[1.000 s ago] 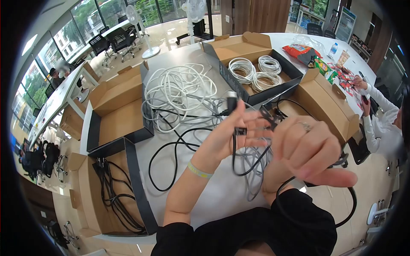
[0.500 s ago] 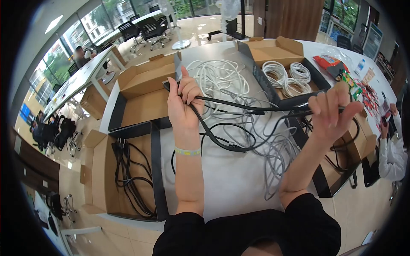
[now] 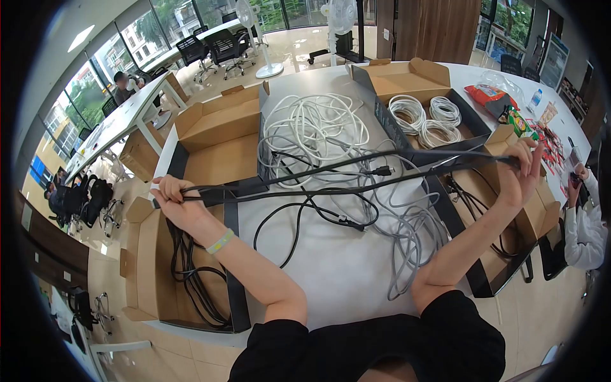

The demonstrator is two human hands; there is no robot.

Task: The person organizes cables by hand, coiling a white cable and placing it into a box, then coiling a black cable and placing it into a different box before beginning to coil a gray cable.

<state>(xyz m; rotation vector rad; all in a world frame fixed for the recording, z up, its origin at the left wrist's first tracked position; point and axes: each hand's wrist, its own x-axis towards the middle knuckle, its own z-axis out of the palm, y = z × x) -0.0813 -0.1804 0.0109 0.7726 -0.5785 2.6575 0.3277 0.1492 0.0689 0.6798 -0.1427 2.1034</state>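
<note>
"Since half a second earlier, the left hand [image 3: 181, 200] had swung from mid-table out over the lower left box [image 3: 238, 280], well apart from the right hand [image 3: 523, 169]."

"Where was the black cable [image 3: 439, 153] then?"

"Pulled nearly straight between them, doubled into two strands, above the table. The left hand was curled tightly round one end; the right hand, up over the lower right box [image 3: 474, 267], pinched the other."

"Was there room to move?"

"Some. Bare tabletop [image 3: 324, 274] ran between the lower left box and the grey cables [image 3: 414, 242], down to the near edge. White cables [image 3: 318, 127] heaped up the middle, farther back. On the left, the box's open lid [image 3: 140, 267] reached out past the table's edge."

"Could any writing be read?"

"Hardly. The wristband [image 3: 220, 240] on the left arm bore yellowish marks too small to make out. Faint pale marks ran along the dark side of the upper right box [image 3: 391, 130], and print on the red snack bag [image 3: 490, 99] was too blurred to tell."
</note>
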